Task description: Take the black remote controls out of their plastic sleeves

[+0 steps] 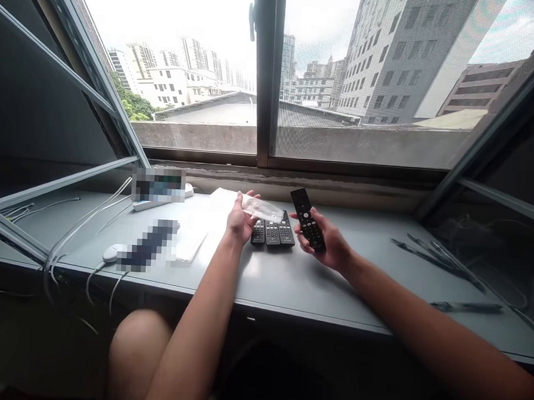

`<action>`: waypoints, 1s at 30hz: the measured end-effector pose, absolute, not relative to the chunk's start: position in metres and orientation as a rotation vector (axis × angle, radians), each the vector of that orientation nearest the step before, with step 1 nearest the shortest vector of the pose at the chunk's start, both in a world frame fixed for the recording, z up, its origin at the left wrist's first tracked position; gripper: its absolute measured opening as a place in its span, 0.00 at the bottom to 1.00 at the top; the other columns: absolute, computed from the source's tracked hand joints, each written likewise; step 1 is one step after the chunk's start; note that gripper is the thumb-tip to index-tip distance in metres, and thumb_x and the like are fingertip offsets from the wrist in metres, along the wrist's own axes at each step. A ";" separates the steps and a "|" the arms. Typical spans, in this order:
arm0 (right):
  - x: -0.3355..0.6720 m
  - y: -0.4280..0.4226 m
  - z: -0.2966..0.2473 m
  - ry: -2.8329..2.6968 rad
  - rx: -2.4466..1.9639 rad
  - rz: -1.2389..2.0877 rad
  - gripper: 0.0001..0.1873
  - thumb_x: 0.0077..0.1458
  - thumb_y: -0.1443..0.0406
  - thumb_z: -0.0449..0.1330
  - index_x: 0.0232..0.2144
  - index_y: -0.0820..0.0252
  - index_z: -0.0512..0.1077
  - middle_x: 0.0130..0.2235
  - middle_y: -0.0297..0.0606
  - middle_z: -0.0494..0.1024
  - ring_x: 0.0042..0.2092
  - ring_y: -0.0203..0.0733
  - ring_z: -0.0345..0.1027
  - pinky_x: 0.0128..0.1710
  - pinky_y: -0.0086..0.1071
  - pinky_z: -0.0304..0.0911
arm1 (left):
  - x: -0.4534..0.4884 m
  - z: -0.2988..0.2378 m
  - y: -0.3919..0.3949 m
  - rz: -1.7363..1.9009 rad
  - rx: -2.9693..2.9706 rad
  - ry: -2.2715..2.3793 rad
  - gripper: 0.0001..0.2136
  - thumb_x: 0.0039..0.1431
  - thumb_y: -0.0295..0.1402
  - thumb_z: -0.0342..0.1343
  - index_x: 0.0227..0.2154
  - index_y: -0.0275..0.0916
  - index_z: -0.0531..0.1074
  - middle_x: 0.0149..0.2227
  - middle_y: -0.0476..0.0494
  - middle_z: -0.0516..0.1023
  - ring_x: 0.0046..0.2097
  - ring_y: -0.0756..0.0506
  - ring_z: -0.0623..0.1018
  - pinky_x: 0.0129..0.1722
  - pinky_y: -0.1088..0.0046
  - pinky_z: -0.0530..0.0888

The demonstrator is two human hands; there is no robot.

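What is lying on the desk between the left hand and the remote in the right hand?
In the head view, three black remotes lie there side by side.

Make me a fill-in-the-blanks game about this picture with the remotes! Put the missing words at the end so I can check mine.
1. The right-hand grip holds a remote whose main colour is ____.
2. Lying side by side on the desk, you can see ____ more remotes.
3. The person's other grip, the ____ one, holds a thin plastic wrapper.

Missing words: black; three; left.
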State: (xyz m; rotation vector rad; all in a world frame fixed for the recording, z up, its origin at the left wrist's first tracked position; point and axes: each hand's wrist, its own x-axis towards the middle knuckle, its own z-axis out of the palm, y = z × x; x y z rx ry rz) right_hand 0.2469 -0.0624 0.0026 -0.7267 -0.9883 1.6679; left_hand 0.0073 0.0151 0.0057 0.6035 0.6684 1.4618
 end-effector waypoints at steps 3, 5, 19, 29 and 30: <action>0.249 -0.061 0.004 -0.912 -0.694 1.747 0.25 0.73 0.47 0.54 0.51 0.60 0.78 0.35 0.41 0.78 0.25 0.38 0.62 0.19 0.31 0.56 | 0.006 0.009 0.013 1.404 0.603 0.607 0.13 0.74 0.39 0.60 0.51 0.36 0.78 0.55 0.34 0.84 0.32 0.53 0.78 0.23 0.81 0.72; 0.251 -0.059 0.005 -0.882 -0.688 1.766 0.24 0.73 0.49 0.52 0.52 0.59 0.78 0.35 0.41 0.77 0.25 0.39 0.61 0.19 0.32 0.56 | 0.007 0.009 0.011 1.352 0.621 0.593 0.09 0.72 0.32 0.61 0.49 0.33 0.79 0.54 0.33 0.85 0.31 0.54 0.78 0.24 0.83 0.74; 0.253 -0.060 0.009 -0.782 -0.604 1.868 0.18 0.69 0.58 0.56 0.54 0.59 0.76 0.34 0.39 0.75 0.25 0.38 0.59 0.18 0.30 0.56 | 0.006 0.002 0.017 1.390 0.599 0.752 0.09 0.71 0.31 0.64 0.48 0.31 0.82 0.44 0.35 0.88 0.27 0.53 0.82 0.20 0.84 0.74; 0.254 -0.060 0.010 -0.771 -0.636 1.874 0.17 0.69 0.59 0.55 0.52 0.61 0.77 0.34 0.41 0.76 0.24 0.38 0.58 0.14 0.29 0.54 | 0.008 0.004 0.015 1.404 0.616 0.820 0.08 0.71 0.31 0.62 0.45 0.31 0.83 0.42 0.36 0.88 0.26 0.54 0.79 0.21 0.83 0.73; 0.254 -0.060 0.010 -0.781 -0.634 1.876 0.17 0.69 0.59 0.56 0.52 0.61 0.77 0.34 0.40 0.76 0.24 0.38 0.58 0.14 0.29 0.54 | 0.008 0.004 0.015 1.402 0.617 0.819 0.08 0.71 0.31 0.62 0.45 0.31 0.83 0.42 0.36 0.88 0.26 0.54 0.79 0.21 0.83 0.73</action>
